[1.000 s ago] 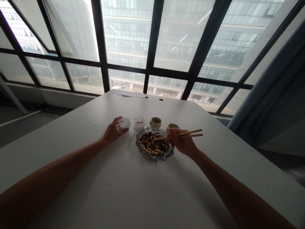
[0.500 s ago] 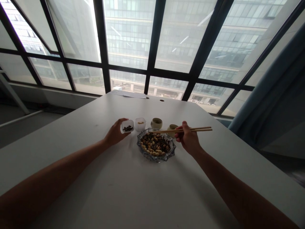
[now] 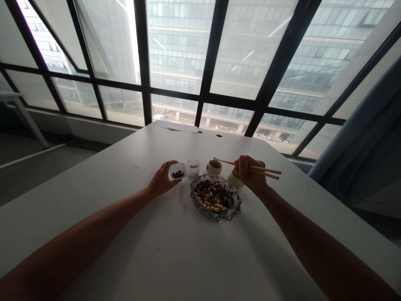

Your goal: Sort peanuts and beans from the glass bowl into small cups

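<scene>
L hand (image 3: 161, 179): fingers pinched a clear plastic cup (image 3: 179, 167) w/ dark seeds (image 3: 177, 174), tilted nearward. Just right, a 2nd clear cup (image 3: 193, 172) held a few pale nuts (image 3: 193, 166). R hand's (image 3: 253, 173) fingers pinched chopsticks (image 3: 272, 170), tips above the L ceramic cup (image 3: 214, 172), contents unclear; the R ceramic cup (image 3: 234, 181) was part-hidden. Nearer on the desk (image 3: 156, 255), a glass bowl (image 3: 200, 210) held peanuts (image 3: 216, 208) + dark seeds, mixed.
</scene>
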Action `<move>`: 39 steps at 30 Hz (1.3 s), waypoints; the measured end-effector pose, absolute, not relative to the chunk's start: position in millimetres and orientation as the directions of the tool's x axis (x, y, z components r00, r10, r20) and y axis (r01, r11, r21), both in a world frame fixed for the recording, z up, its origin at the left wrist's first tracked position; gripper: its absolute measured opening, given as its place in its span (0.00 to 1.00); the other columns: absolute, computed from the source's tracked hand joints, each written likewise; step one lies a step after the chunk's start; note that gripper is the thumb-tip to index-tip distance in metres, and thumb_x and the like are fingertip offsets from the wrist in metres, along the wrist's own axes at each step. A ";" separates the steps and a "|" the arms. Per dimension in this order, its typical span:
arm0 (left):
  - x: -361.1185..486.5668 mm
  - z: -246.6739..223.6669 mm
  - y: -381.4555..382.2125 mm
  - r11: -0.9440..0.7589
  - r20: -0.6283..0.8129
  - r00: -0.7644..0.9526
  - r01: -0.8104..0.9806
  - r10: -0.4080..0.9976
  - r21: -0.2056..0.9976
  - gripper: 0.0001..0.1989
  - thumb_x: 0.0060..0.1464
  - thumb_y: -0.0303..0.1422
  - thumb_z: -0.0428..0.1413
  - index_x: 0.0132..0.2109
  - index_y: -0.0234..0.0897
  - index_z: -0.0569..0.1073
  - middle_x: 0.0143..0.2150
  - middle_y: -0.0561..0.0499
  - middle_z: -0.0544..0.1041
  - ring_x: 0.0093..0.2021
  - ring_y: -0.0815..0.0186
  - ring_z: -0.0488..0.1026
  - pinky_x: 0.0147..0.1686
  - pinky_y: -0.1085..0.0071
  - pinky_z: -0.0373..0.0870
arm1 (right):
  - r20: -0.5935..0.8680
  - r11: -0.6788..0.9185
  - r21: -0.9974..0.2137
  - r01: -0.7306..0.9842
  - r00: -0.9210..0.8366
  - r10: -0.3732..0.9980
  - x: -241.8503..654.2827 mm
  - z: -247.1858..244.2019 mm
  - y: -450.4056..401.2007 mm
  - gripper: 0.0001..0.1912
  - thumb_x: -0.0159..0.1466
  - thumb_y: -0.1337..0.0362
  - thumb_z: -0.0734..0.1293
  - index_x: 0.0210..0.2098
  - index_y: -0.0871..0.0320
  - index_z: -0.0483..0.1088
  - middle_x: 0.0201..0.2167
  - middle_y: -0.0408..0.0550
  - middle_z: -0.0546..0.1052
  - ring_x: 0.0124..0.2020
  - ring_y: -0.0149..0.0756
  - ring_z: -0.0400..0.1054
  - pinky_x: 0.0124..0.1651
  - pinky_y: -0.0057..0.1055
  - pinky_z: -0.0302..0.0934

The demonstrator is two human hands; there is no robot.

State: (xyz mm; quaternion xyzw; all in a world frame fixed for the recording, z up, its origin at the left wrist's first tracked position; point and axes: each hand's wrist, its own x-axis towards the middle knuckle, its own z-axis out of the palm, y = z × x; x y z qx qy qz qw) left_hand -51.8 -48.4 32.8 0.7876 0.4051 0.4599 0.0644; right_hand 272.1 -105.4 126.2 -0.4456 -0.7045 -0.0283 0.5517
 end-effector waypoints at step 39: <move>-59.3 29.2 -45.7 -0.444 0.485 0.096 0.586 0.869 0.678 0.33 0.48 0.49 0.63 0.58 0.41 0.65 0.52 0.43 0.79 0.48 0.53 0.79 0.49 0.56 0.76 | 0.808 0.580 -0.527 0.621 0.156 0.567 299.1 120.2 -93.1 0.24 0.71 0.49 0.60 0.27 0.58 0.74 0.15 0.44 0.74 0.14 0.30 0.67 0.18 0.26 0.63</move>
